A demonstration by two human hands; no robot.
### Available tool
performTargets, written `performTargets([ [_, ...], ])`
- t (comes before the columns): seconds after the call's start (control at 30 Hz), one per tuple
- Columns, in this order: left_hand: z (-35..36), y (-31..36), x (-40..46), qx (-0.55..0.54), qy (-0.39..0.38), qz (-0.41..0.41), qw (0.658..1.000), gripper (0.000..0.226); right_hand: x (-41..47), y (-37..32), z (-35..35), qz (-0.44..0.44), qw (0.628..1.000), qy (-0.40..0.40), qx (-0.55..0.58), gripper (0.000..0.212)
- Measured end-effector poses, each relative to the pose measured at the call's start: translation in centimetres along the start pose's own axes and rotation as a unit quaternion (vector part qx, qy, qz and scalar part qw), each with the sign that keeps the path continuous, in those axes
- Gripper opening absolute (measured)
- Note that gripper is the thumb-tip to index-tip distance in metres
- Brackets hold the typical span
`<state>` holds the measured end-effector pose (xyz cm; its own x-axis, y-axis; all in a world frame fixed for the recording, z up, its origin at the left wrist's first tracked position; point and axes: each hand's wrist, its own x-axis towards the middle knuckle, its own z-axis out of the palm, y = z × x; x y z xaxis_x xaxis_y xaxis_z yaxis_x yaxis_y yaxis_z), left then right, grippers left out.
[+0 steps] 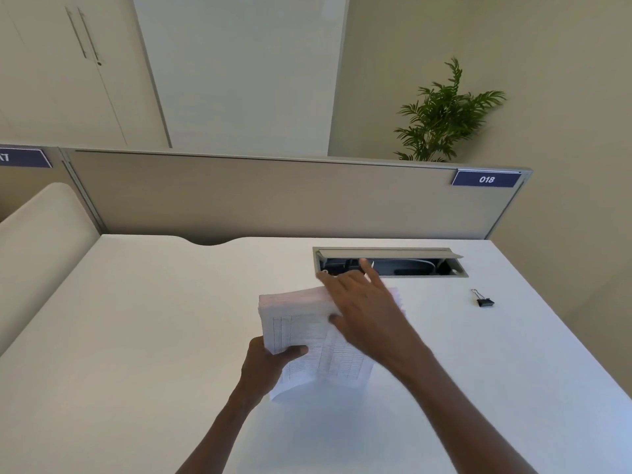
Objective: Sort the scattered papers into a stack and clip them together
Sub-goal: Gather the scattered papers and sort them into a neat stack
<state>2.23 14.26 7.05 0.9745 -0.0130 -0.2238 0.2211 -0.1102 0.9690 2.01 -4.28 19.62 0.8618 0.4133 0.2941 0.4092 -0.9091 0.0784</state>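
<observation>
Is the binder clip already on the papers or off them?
Off. The binder clip lies alone on the desk, right of the paper stack gripped by the left hand.

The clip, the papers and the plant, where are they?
binder clip (485, 301), head view, on its black body, lying on the desk.
stack of papers (301, 323), head view, on the printed top sheet.
plant (441, 118), head view, on its green leaves behind the divider.

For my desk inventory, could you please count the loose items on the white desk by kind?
Stack of white printed papers, gripped by the left hand: 1
Black metal binder clip: 1
Total: 2
</observation>
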Motion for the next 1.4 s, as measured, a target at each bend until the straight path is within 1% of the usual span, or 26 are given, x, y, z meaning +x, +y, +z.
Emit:
performTargets([
  [0.07, 0.0, 0.1, 0.0, -0.009, -0.006, 0.007, 1.0, 0.024, -0.3, 2.4, -0.4, 0.031, 0.999, -0.034, -0.001, 0.04],
  [0.13, 0.0, 0.1, 0.0, -0.013, -0.002, 0.011, 1.0, 0.027, -0.8, 4.8, -0.9, 0.066, 0.996, -0.056, 0.025, 0.014],
  [0.17, 0.0, 0.1, 0.1, -0.015, 0.0, 0.011, 1.0, 0.028, -1.2, 5.8, -1.1, 0.081, 0.995, -0.047, 0.045, 0.006],
  [0.2, 0.0, 0.2, 0.1, -0.017, 0.001, 0.009, 1.0, 0.028, -1.7, 6.8, -1.1, 0.098, 0.991, -0.031, 0.082, 0.003],
  [0.23, 0.1, 0.1, 0.1, -0.019, 0.002, 0.007, 1.0, 0.028, -2.1, 7.5, -1.3, 0.12, 0.983, -0.012, 0.14, 0.007],
  [0.27, 0.1, 0.1, 0.2, -0.02, 0.002, 0.004, 1.0, 0.027, -2.6, 8.2, -1.3, 0.152, 0.964, -0.001, 0.22, 0.01],
  [0.3, 0.1, 0.1, 0.2, -0.018, 0.004, 0.002, 1.0, 0.027, -3.0, 8.6, -1.0, 0.182, 0.935, 0.0, 0.305, 0.011],
  [0.37, 0.1, 0.0, 0.2, -0.013, 0.007, 0.0, 1.0, 0.026, -3.7, 8.5, 0.1, 0.229, 0.865, -0.022, 0.446, 0.014],
  [0.43, 0.2, 0.0, 0.2, -0.01, 0.009, 0.001, 1.0, 0.025, -4.5, 7.6, 2.3, 0.261, 0.791, -0.042, 0.551, 0.021],
  [0.47, 0.2, -0.1, 0.1, -0.01, 0.011, 0.002, 1.0, 0.024, -4.9, 6.8, 3.5, 0.278, 0.765, -0.044, 0.579, 0.025],
  [0.5, 0.3, -0.2, 0.1, -0.009, 0.014, 0.001, 1.0, 0.024, -5.2, 5.9, 4.8, 0.295, 0.749, -0.039, 0.592, 0.027],
  [0.6, 0.8, -0.3, -0.1, -0.004, 0.041, -0.006, 0.999, 0.022, -5.9, 3.1, 7.9, 0.354, 0.716, 0.01, 0.601, 0.025],
  [0.67, 1.0, -0.4, -0.1, -0.014, 0.053, -0.001, 0.999, 0.019, -5.9, 2.1, 8.6, 0.385, 0.697, 0.05, 0.602, 0.023],
  [0.77, 1.2, -0.3, -0.2, -0.023, 0.06, 0.0, 0.998, 0.018, -5.9, 2.1, 8.9, 0.394, 0.695, 0.073, 0.596, 0.023],
  [0.87, 1.5, -1.1, -0.2, -0.02, 0.051, -0.004, 0.999, 0.018, -6.7, 2.0, 9.7, 0.4, 0.703, 0.056, 0.586, 0.025],
  [0.97, 1.6, -1.7, 0.0, -0.018, 0.062, -0.001, 0.998, 0.02, -7.2, 1.7, 10.7, 0.411, 0.715, 0.041, 0.564, 0.029],
  [1.13, 2.7, -1.3, 0.7, -0.015, 0.037, 0.019, 0.999, 0.03, -7.0, 3.1, 11.5, 0.438, 0.737, 0.057, 0.512, 0.028],
  [1.27, 4.8, -2.7, 2.1, 0.002, 0.014, -0.022, 1.0, 0.042, -7.6, 4.6, 12.9, 0.474, 0.736, 0.037, 0.482, 0.033],
  [1.33, 6.1, -3.7, 2.6, 0.013, 0.034, -0.04, 0.999, 0.044, -7.9, 5.1, 13.6, 0.487, 0.736, 0.032, 0.47, 0.041],
  [1.4, 7.4, -4.6, 2.9, 0.026, 0.075, -0.056, 0.995, 0.037, -8.2, 5.6, 14.1, 0.499, 0.736, 0.025, 0.456, 0.048],
])
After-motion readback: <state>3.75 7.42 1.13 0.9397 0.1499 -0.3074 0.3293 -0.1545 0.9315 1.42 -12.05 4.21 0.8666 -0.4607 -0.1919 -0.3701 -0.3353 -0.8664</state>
